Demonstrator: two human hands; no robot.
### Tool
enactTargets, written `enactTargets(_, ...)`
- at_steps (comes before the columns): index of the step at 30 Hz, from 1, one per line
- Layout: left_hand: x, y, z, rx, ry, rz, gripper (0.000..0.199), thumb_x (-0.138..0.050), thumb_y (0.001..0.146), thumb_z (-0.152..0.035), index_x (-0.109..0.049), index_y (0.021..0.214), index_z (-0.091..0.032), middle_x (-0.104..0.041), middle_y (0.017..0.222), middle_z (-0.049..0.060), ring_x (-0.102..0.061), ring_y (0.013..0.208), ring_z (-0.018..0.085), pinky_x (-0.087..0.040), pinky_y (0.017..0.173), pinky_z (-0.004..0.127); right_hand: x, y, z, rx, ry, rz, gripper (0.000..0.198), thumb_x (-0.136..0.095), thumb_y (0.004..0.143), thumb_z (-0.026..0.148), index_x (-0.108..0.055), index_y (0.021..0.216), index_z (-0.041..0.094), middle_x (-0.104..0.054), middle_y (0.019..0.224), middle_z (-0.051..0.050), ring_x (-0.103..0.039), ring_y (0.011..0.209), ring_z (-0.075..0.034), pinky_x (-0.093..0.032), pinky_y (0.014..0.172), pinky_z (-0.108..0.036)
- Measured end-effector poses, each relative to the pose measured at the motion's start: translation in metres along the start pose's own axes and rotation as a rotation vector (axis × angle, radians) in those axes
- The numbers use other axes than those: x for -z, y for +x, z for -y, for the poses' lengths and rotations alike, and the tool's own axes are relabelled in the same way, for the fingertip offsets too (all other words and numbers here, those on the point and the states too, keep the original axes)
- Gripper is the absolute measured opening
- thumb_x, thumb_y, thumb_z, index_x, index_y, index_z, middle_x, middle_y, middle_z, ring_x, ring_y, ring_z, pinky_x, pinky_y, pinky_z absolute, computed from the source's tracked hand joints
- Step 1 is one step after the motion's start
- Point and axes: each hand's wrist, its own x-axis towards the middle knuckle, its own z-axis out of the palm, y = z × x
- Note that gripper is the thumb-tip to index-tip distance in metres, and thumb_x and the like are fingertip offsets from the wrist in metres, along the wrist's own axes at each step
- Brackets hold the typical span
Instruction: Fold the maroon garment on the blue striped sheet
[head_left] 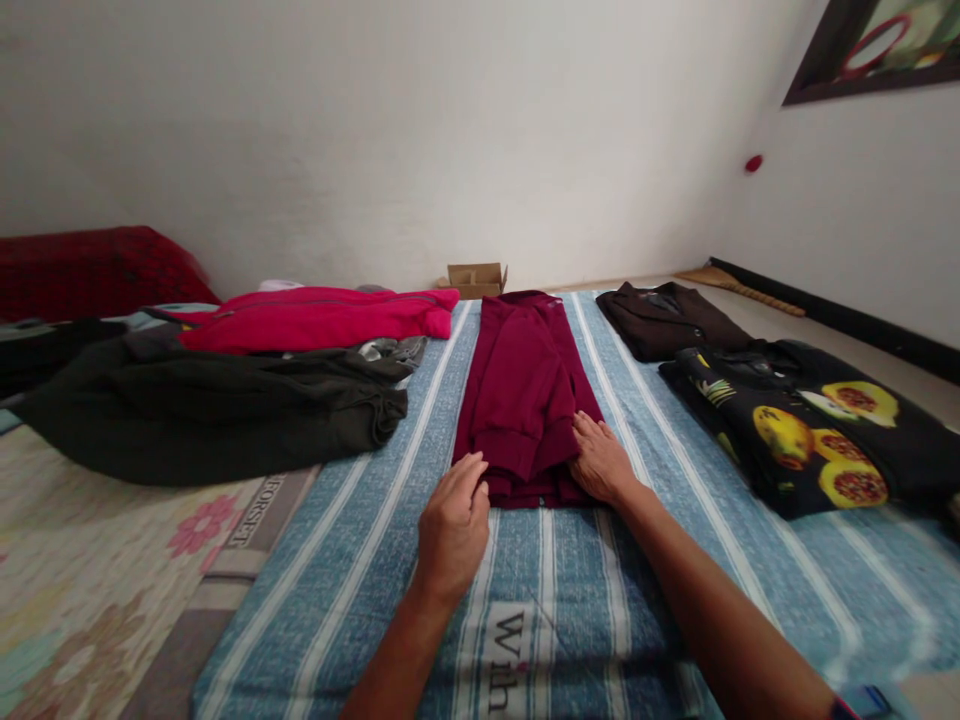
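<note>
Your left hand (452, 525) and right hand (600, 462) rest open on the maroon sweater's (523, 390) near hem: soft, light, limp; grip hem corners under your fingertips.

A home bedroom — bedspread (637, 560), laid-out clothes, framed picture (877, 45).

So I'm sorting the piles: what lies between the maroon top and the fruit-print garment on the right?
In the head view, only bare striped blue cover lies between the maroon top and the fruit-print garment.

Plain white walls (390, 130), framed picture (877, 45) upper right.
</note>
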Motion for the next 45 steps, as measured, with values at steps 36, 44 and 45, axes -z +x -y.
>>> enactTargets(36,0.026,0.027,0.037,-0.004,0.115,0.114,0.027,-0.047,0.078,-0.024,-0.069,0.095,-0.021,-0.070,0.106,0.003,-0.065,0.098,0.018,-0.047,0.095,0.035,0.007,-0.034,-0.049,-0.108,0.522,-0.490,0.028,-0.046,0.083,0.033,-0.067,0.096,0.020,-0.068,0.091,-0.006,-0.064,0.077,-0.020,-0.053,0.070,-0.034)
enactTargets(44,0.024,0.026,0.040,-0.008,0.097,0.114,0.027,-0.048,0.077,-0.024,-0.069,0.093,-0.021,-0.070,0.107,0.003,-0.065,0.098,0.019,-0.047,0.096,0.036,0.008,-0.052,-0.018,0.262,0.262,-0.406,0.028,-0.045,0.091,0.031,-0.064,0.109,0.020,-0.062,0.115,-0.010,-0.055,0.110,-0.022,-0.044,0.096,-0.040)
enactTargets(45,0.024,0.026,0.040,-0.007,0.096,0.118,0.027,-0.048,0.077,-0.024,-0.069,0.093,-0.021,-0.070,0.107,0.003,-0.065,0.098,0.019,-0.047,0.096,0.036,0.005,-0.053,-0.017,0.283,0.225,-0.382,0.029,-0.044,0.091,0.030,-0.064,0.110,0.020,-0.061,0.117,-0.010,-0.054,0.112,-0.023,-0.043,0.098,-0.041)
